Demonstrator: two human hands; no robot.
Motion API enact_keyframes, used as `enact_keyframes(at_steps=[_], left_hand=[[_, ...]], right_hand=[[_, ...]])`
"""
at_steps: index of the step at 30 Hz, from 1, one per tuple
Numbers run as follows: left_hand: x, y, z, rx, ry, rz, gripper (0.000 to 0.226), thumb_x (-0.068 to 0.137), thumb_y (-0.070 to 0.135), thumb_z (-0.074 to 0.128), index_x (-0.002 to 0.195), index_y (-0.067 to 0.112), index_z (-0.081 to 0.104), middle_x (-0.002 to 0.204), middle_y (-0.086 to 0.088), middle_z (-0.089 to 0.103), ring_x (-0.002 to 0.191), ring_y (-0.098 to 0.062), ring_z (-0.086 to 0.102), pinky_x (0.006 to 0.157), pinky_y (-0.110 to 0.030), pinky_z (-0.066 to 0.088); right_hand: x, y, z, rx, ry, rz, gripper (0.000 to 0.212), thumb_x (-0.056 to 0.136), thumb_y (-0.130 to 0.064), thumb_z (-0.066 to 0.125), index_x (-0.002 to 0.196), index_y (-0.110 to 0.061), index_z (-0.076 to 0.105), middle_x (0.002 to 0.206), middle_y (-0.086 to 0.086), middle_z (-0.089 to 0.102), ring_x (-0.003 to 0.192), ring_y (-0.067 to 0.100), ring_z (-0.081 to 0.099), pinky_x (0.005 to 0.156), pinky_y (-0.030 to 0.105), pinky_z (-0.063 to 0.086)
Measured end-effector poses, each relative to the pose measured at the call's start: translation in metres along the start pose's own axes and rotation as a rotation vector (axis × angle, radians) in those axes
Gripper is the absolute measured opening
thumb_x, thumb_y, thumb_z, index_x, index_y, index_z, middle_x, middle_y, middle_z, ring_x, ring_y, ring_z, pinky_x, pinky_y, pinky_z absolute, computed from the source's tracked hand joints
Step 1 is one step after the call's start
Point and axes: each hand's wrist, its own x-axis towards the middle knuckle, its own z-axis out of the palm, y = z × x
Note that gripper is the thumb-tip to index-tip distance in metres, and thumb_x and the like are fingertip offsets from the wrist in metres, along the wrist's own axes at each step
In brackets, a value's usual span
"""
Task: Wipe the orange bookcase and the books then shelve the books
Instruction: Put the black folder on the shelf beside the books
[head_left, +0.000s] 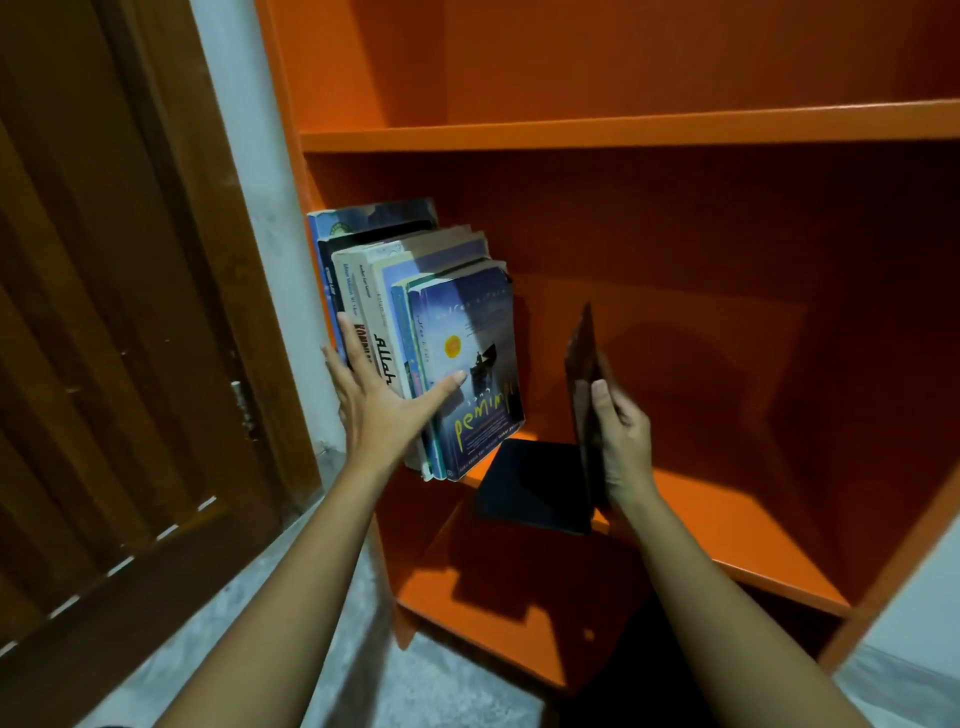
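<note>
While left hand presses flat, fingers spread, on upright row of paperback books, right hand grips dark L-shaped metal bookend on orange wooden bookcase shelf. The gap between the hands is open, so the row could topple rightward if released early.

The orange bookcase is smooth painted wood with a soft shine, the books have paper pages and glossy covers, the black bookend looks like matt metal, the door is dark shiny wood, and the floor is rough and grey.
</note>
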Motion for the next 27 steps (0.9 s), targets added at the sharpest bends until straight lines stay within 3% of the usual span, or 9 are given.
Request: enact_keyframes(at_steps=[2, 7, 11, 14, 17, 21, 27], left_hand=[[0.001, -0.003, 0.002, -0.015, -0.029, -0.010, 0.134, 0.053, 0.073, 0.070, 0.143, 0.041, -0.023, 0.156, -0.009, -0.020, 0.144, -0.024, -0.015, 0.112, -0.057, 0.006], [-0.005, 0.002, 0.006, 0.044, 0.034, -0.030, 0.131, 0.061, 0.058, 0.078, 0.146, 0.033, -0.019, 0.153, -0.016, -0.001, 0.142, -0.033, 0.005, 0.112, -0.049, 0.016], [-0.005, 0.000, 0.006, 0.042, 0.039, -0.042, 0.134, 0.057, 0.061, 0.078, 0.146, 0.033, -0.018, 0.145, -0.014, 0.011, 0.135, -0.032, 0.017, 0.107, -0.050, 0.025], [-0.004, 0.001, 0.006, 0.000, -0.007, -0.060, 0.138, 0.049, 0.066, 0.075, 0.141, 0.042, -0.025, 0.147, -0.011, 0.011, 0.137, -0.034, 0.020, 0.108, -0.055, 0.023], [-0.003, 0.000, 0.006, -0.057, -0.014, -0.059, 0.140, 0.046, 0.064, 0.077, 0.139, 0.045, -0.026, 0.146, -0.011, 0.013, 0.138, -0.033, 0.020, 0.111, -0.054, 0.025], [-0.002, 0.003, 0.011, -0.084, 0.108, -0.050, 0.135, 0.054, 0.048, 0.086, 0.147, 0.037, -0.010, 0.141, -0.013, 0.027, 0.133, -0.030, 0.031, 0.110, -0.049, 0.031], [0.004, 0.018, 0.014, -0.060, 0.149, -0.106, 0.135, 0.051, 0.043, 0.089, 0.147, 0.035, -0.005, 0.142, -0.015, 0.030, 0.130, -0.033, 0.034, 0.106, -0.049, 0.032]], right_hand=[[-0.004, -0.001, 0.004, -0.015, 0.038, -0.075, 0.017, 0.095, -0.014, 0.049, 0.106, -0.010, 0.062, 0.088, -0.005, 0.064, 0.071, -0.011, 0.060, 0.067, 0.007, 0.044], [-0.009, -0.002, 0.004, -0.054, 0.025, -0.128, 0.022, 0.094, -0.017, 0.052, 0.113, -0.017, 0.061, 0.104, -0.004, 0.066, 0.086, -0.010, 0.061, 0.078, 0.008, 0.045], [-0.010, -0.002, 0.007, -0.007, 0.036, -0.113, 0.015, 0.094, -0.011, 0.050, 0.095, -0.017, 0.064, 0.082, -0.014, 0.068, 0.071, -0.009, 0.061, 0.067, 0.006, 0.045], [-0.007, 0.001, 0.007, -0.013, 0.041, -0.125, 0.014, 0.095, -0.011, 0.050, 0.098, -0.013, 0.064, 0.072, -0.020, 0.069, 0.070, -0.010, 0.060, 0.065, 0.006, 0.044], [-0.006, 0.002, 0.006, -0.002, 0.031, -0.114, 0.016, 0.094, -0.013, 0.051, 0.095, -0.023, 0.064, 0.086, -0.015, 0.067, 0.075, -0.008, 0.061, 0.070, 0.010, 0.045], [-0.004, 0.007, 0.004, -0.003, 0.027, -0.123, 0.020, 0.092, -0.019, 0.054, 0.106, -0.010, 0.065, 0.083, -0.016, 0.070, 0.077, -0.006, 0.060, 0.070, 0.010, 0.045], [-0.006, 0.008, -0.001, 0.016, 0.044, -0.099, 0.031, 0.093, -0.019, 0.053, 0.123, -0.013, 0.057, 0.106, -0.009, 0.064, 0.089, -0.010, 0.062, 0.075, 0.007, 0.045]])
